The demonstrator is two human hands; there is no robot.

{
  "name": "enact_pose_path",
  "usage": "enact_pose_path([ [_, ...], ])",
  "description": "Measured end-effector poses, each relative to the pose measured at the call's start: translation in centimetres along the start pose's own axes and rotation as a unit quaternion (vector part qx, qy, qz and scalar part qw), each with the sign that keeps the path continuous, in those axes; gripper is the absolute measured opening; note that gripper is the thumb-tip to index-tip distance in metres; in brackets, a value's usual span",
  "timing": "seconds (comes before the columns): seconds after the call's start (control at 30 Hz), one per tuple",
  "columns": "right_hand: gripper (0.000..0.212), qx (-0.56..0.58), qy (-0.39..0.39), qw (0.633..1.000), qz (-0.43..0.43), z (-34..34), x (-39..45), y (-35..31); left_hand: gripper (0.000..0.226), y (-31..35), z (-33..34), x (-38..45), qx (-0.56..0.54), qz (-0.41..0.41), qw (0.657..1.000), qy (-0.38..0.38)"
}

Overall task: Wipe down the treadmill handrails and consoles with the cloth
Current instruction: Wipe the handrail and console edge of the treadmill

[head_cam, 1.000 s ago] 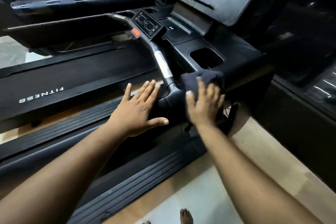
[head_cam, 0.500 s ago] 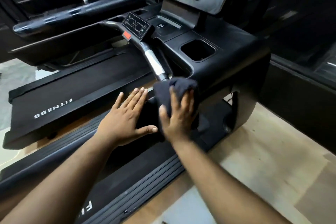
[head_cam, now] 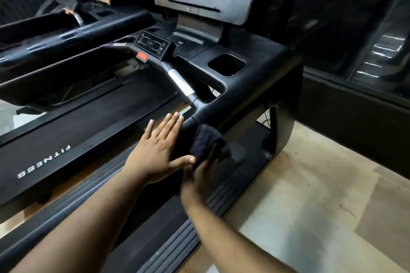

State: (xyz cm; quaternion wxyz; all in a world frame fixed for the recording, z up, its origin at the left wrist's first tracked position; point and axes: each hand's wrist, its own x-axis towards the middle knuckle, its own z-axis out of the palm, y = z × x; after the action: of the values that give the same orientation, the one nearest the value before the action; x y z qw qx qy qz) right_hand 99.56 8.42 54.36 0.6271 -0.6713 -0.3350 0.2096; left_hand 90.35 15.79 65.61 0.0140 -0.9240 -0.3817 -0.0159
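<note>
Head view: right hand (head_cam: 199, 175) is gripping the bunched cloth (head_cam: 205, 143), motion-blurred, and pressing it against the handrail's (head_cam: 200, 117) lower end. Left hand (head_cam: 155, 150) is lying flat, fingers straight, on the rail's inner side, bracing. A second ago the cloth was up by the console (head_cam: 255, 68) corner; it has been dragged down the rail, so this stretch looks nearly wiped.
</note>
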Motion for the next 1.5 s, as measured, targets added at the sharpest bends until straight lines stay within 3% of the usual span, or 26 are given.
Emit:
enact_pose_path([
  [0.07, 0.098, -0.046, 0.008, 0.999, 0.005, 1.1, -0.3, -1.0, 0.119, -0.5, -0.5, -1.3, -0.024, 0.011, 1.0, 0.003],
  [0.13, 0.088, -0.136, 0.04, 0.99, 0.008, 0.2, 4.5, -2.3, 0.119, -1.4, -0.8, -4.2, -0.005, 0.015, 1.0, -0.007],
  [0.23, 0.071, -0.306, 0.0, 0.952, -0.012, -2.3, 12.2, -5.5, 0.117, -4.5, -0.8, -9.6, 0.033, 0.006, 0.999, -0.028],
  [0.33, 0.064, -0.391, 0.002, 0.92, -0.026, -0.7, 9.9, -7.6, 0.118, -7.3, -0.4, -14.3, 0.039, -0.008, 0.997, -0.059],
  [0.4, 0.066, -0.396, -0.021, 0.913, -0.095, 2.0, 4.2, -7.3, 0.118, -8.5, -0.5, -15.5, 0.032, -0.019, 0.998, -0.058],
  [0.47, 0.075, -0.406, -0.095, 0.894, -0.164, 2.8, -1.1, -6.7, 0.118, -9.2, -0.4, -16.4, 0.032, -0.014, 0.998, -0.061],
  [0.57, 0.084, -0.448, -0.174, 0.855, -0.194, 0.3, 1.3, -7.0, 0.116, -9.7, -0.3, -17.2, 0.013, -0.008, 0.998, -0.056],
  [0.67, 0.07, -0.455, -0.11, 0.875, -0.124, -0.2, 5.9, -7.9, 0.116, -9.6, -0.2, -17.1, -0.009, -0.01, 0.999, -0.037],
  [0.77, 0.061, -0.43, -0.063, 0.896, -0.085, 2.4, 4.0, -8.1, 0.118, -9.6, -0.2, -17.1, -0.021, -0.011, 0.999, -0.024],
  [0.93, 0.068, -0.363, -0.103, 0.892, -0.248, 5.3, -8.8, -6.1, 0.117, -10.2, -0.3, -17.3, -0.057, 0.003, 0.998, -0.01],
  [1.0, 0.073, -0.367, -0.169, 0.871, -0.281, 4.2, -8.7, -5.8, 0.116, -10.6, -0.2, -18.2, -0.042, 0.0, 0.999, -0.003],
  [1.07, 0.078, -0.408, -0.188, 0.843, -0.294, 2.7, -5.5, -5.6, 0.118, -11.1, -0.1, -19.3, -0.012, -0.011, 1.0, -0.007],
  [1.23, 0.068, -0.417, -0.09, 0.896, -0.126, 4.0, -2.3, -7.8, 0.119, -12.8, -0.6, -22.0, -0.021, -0.037, 0.998, -0.038],
  [1.3, 0.068, -0.4, -0.079, 0.903, -0.133, 6.5, -7.0, -8.6, 0.12, -13.3, -0.6, -22.5, -0.05, -0.034, 0.997, -0.042],
  [1.4, 0.075, -0.381, -0.158, 0.874, -0.256, 8.1, -15.8, -7.6, 0.121, -14.1, -0.4, -23.4, -0.074, -0.009, 0.996, -0.046],
  [1.5, 0.084, -0.413, -0.24, 0.83, -0.287, 5.8, -13.9, -7.7, 0.123, -15.0, -0.4, -25.7, -0.078, 0.011, 0.996, -0.047],
])
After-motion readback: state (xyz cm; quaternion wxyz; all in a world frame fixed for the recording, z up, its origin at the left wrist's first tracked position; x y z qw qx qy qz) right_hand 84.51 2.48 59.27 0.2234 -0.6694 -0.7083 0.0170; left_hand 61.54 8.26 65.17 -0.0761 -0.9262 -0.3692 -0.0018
